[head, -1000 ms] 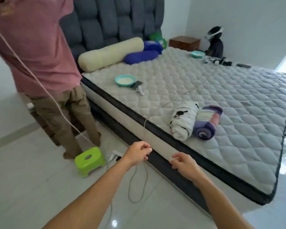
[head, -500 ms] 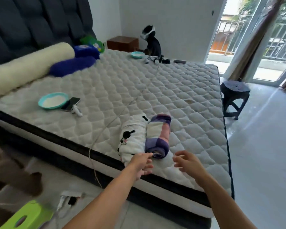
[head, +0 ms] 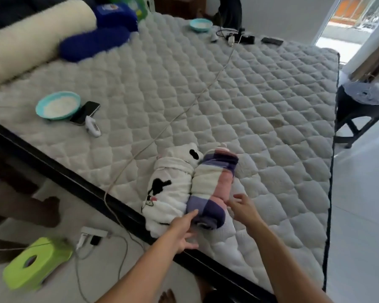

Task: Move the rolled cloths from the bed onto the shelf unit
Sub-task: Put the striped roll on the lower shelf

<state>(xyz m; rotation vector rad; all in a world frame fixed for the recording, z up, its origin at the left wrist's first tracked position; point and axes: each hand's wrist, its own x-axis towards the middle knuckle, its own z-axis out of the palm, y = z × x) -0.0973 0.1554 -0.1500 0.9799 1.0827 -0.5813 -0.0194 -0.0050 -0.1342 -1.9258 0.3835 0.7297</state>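
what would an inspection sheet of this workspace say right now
surface: quilted mattress, bare of bedding, dark edge band.
job's things: white rolled cloth and purple-pink checked rolled cloth lie side by side, touching, near the front edge; shelf unit not in view.
clutter: two teal bowls, phone, small white device, cream bolster, blue pillows.
grippers: left hand and right hand open, flanking the checked roll's near end, not yet gripping.
cables: white cable runs across the mattress and over its edge; power strip on the floor.
surroundings: green stool, dark stool, another person's legs.
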